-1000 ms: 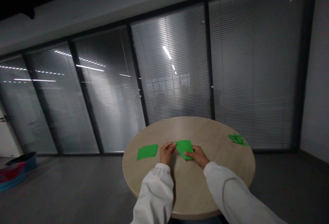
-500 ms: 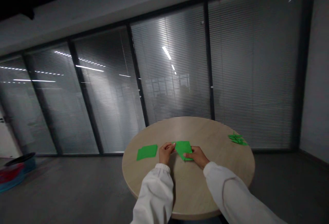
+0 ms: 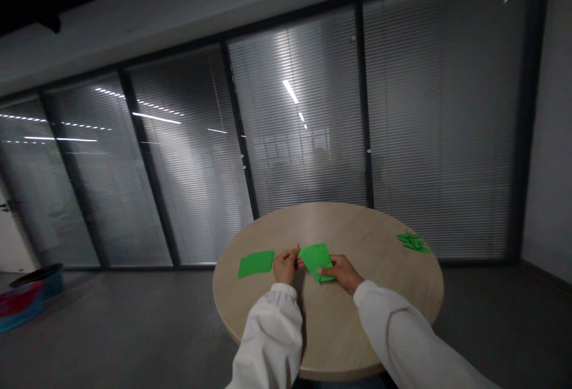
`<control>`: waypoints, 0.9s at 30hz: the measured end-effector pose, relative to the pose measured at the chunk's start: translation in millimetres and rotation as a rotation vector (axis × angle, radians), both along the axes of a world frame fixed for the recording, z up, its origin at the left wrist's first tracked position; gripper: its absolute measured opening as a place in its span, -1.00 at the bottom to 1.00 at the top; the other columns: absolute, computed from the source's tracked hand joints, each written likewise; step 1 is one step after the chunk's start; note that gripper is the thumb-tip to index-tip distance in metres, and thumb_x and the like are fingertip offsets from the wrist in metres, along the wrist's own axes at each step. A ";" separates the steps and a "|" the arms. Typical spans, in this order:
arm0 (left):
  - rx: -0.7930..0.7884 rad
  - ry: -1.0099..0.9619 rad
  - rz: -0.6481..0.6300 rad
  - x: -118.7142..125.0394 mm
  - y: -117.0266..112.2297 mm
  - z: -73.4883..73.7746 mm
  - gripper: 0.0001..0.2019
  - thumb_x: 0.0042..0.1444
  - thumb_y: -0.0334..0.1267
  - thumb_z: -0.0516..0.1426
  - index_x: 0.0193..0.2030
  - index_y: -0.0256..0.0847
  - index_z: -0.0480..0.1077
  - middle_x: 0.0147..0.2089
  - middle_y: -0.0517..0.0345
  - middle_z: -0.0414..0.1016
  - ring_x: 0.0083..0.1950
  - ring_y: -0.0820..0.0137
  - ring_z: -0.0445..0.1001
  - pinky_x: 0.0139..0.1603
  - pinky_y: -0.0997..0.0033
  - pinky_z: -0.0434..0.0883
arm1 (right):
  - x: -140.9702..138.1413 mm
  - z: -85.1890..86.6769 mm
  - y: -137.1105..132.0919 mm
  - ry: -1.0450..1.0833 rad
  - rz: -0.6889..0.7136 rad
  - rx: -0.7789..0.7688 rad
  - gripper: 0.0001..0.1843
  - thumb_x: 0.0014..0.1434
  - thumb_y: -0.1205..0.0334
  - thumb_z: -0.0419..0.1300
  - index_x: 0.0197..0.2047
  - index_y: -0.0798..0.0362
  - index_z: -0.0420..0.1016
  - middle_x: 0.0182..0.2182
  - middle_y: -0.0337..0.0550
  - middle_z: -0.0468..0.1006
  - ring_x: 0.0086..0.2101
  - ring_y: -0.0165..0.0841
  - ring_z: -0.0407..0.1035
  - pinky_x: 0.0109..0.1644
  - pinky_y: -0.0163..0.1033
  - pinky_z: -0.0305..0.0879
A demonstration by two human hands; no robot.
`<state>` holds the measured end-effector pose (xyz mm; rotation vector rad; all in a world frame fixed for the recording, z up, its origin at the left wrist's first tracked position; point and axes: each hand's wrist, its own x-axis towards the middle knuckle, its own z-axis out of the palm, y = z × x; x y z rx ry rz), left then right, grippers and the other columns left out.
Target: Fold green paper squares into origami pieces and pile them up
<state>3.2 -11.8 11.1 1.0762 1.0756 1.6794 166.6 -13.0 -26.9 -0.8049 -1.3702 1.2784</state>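
Note:
On a round wooden table lies a green paper sheet that both my hands hold. My left hand pinches its left corner, fingers closed. My right hand grips its near right edge with fingers curled onto the paper. Both arms wear white sleeves. A second flat green sheet rests on the table to the left of my left hand, untouched.
Folded green paper pieces sit near the table's far right edge. Glass walls with shut blinds stand behind the table. A dark round tub and coloured things lie on the floor at far left.
My left hand has shifted slightly and lifted the sheet's left corner; the paper's left edge now stands a little higher. The right hand has barely moved.

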 end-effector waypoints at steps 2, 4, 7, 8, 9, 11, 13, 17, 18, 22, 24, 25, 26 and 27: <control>0.028 0.027 0.039 -0.1 -0.6 0.1 -0.55 -0.36 0.11 0.33 -0.69 -0.27 0.37 -0.71 0.25 0.35 -0.66 0.48 0.35 -0.60 0.48 0.40 | -0.6 0.4 -0.7 0.005 0.018 -0.005 -0.50 -0.35 0.08 0.45 -0.31 0.21 0.61 -0.45 -0.09 0.60 -0.46 -0.34 0.42 -0.29 -0.21 0.34; 0.042 0.047 0.052 -0.4 0.2 -0.4 -0.55 -0.36 0.12 0.33 -0.68 -0.27 0.37 -0.71 0.26 0.34 -0.67 0.49 0.34 -0.61 0.49 0.39 | -0.3 0.6 -0.8 0.007 0.017 -0.002 -0.50 -0.34 0.09 0.45 -0.30 0.21 0.61 -0.43 -0.08 0.61 -0.45 -0.33 0.42 -0.29 -0.21 0.34; 0.002 0.063 -0.029 -0.4 3.6 -2.9 -0.54 -0.36 0.14 0.32 -0.63 -0.27 0.39 -0.67 0.25 0.37 -0.65 0.46 0.38 -0.60 0.47 0.41 | 1.3 0.2 0.7 0.021 -0.019 -0.003 -0.52 -0.36 0.12 0.45 -0.32 0.21 0.61 -0.44 -0.09 0.61 -0.45 -0.33 0.42 -0.29 -0.20 0.35; -0.029 0.070 -0.072 0.0 5.0 -4.2 -0.53 -0.35 0.16 0.31 -0.61 -0.28 0.41 -0.65 0.23 0.39 -0.64 0.45 0.40 -0.59 0.46 0.42 | 1.9 -0.1 1.6 0.032 -0.037 -0.008 -0.52 -0.37 0.12 0.45 -0.32 0.20 0.61 -0.45 -0.09 0.61 -0.46 -0.34 0.42 -0.29 -0.20 0.35; -0.058 0.083 -0.118 0.6 6.2 -5.7 -0.51 -0.35 0.18 0.30 -0.59 -0.28 0.42 -0.64 0.21 0.40 -0.63 0.44 0.41 -0.59 0.45 0.42 | 2.4 -0.5 2.6 0.044 -0.051 -0.015 -0.53 -0.38 0.13 0.46 -0.33 0.20 0.61 -0.46 -0.10 0.61 -0.47 -0.34 0.41 -0.29 -0.20 0.35; -0.092 0.126 -0.203 2.2 7.9 -8.8 -0.50 -0.36 0.19 0.30 -0.60 -0.29 0.42 -0.65 0.19 0.40 -0.63 0.43 0.40 -0.58 0.44 0.42 | 2.8 -1.5 4.5 0.068 -0.066 -0.026 -0.54 -0.38 0.13 0.46 -0.36 0.20 0.61 -0.48 -0.10 0.60 -0.48 -0.34 0.42 -0.29 -0.19 0.36; -0.084 0.169 -0.271 3.6 8.4 -11.4 -0.51 -0.39 0.17 0.32 -0.64 -0.29 0.40 -0.68 0.21 0.37 -0.65 0.46 0.36 -0.58 0.45 0.41 | 2.6 -2.6 5.9 0.083 -0.064 -0.030 -0.55 -0.38 0.13 0.46 -0.37 0.19 0.61 -0.48 -0.10 0.60 -0.48 -0.34 0.42 -0.28 -0.18 0.36; 0.003 0.243 -0.240 3.6 7.5 -13.8 -0.53 -0.38 0.13 0.33 -0.71 -0.28 0.36 -0.72 0.23 0.32 -0.67 0.51 0.31 -0.60 0.51 0.35 | 0.9 -2.6 5.9 0.100 -0.045 -0.035 -0.52 -0.39 0.13 0.47 -0.33 0.19 0.61 -0.45 -0.07 0.62 -0.46 -0.32 0.44 -0.26 -0.16 0.38; 0.028 0.268 -0.204 3.2 7.4 -14.0 -0.54 -0.34 0.13 0.32 -0.72 -0.27 0.35 -0.73 0.24 0.32 -0.68 0.51 0.30 -0.62 0.53 0.33 | 0.6 -2.0 5.3 0.102 -0.036 -0.032 -0.51 -0.39 0.12 0.47 -0.33 0.18 0.61 -0.44 -0.07 0.62 -0.45 -0.31 0.45 -0.25 -0.15 0.38; 0.064 0.320 -0.146 2.7 8.2 -14.8 -0.58 -0.26 0.12 0.28 -0.70 -0.24 0.38 -0.71 0.22 0.35 -0.66 0.50 0.33 -0.61 0.56 0.31 | 1.1 -0.2 3.6 0.105 -0.027 -0.014 -0.54 -0.36 0.12 0.47 -0.33 0.18 0.62 -0.44 -0.07 0.62 -0.43 -0.31 0.46 -0.22 -0.16 0.38; 0.024 0.289 -0.193 4.0 8.6 -15.3 -0.57 -0.29 0.12 0.29 -0.67 -0.25 0.41 -0.69 0.20 0.38 -0.64 0.47 0.37 -0.58 0.52 0.36 | 2.3 -0.9 4.6 0.110 -0.044 -0.016 -0.54 -0.37 0.13 0.47 -0.34 0.18 0.62 -0.45 -0.08 0.62 -0.44 -0.32 0.45 -0.24 -0.17 0.38; -0.007 0.272 -0.229 4.9 8.6 -15.5 -0.57 -0.32 0.13 0.31 -0.66 -0.26 0.42 -0.68 0.19 0.39 -0.63 0.45 0.38 -0.56 0.49 0.38 | 3.0 -1.5 5.5 0.115 -0.056 -0.015 -0.54 -0.37 0.13 0.47 -0.34 0.18 0.61 -0.45 -0.08 0.62 -0.45 -0.32 0.45 -0.24 -0.17 0.37; -0.034 0.262 -0.264 5.8 8.2 -15.5 -0.56 -0.35 0.13 0.32 -0.65 -0.27 0.42 -0.67 0.18 0.40 -0.62 0.44 0.40 -0.55 0.47 0.40 | 3.6 -2.3 6.5 0.119 -0.070 -0.012 -0.54 -0.37 0.14 0.47 -0.34 0.18 0.61 -0.46 -0.09 0.61 -0.45 -0.33 0.45 -0.25 -0.18 0.37; -0.052 0.264 -0.295 6.7 7.4 -15.3 -0.55 -0.37 0.13 0.33 -0.65 -0.28 0.42 -0.67 0.17 0.41 -0.62 0.43 0.41 -0.53 0.45 0.41 | 4.0 -3.1 7.4 0.120 -0.084 -0.010 -0.54 -0.37 0.13 0.47 -0.34 0.19 0.61 -0.46 -0.10 0.61 -0.46 -0.33 0.44 -0.25 -0.19 0.37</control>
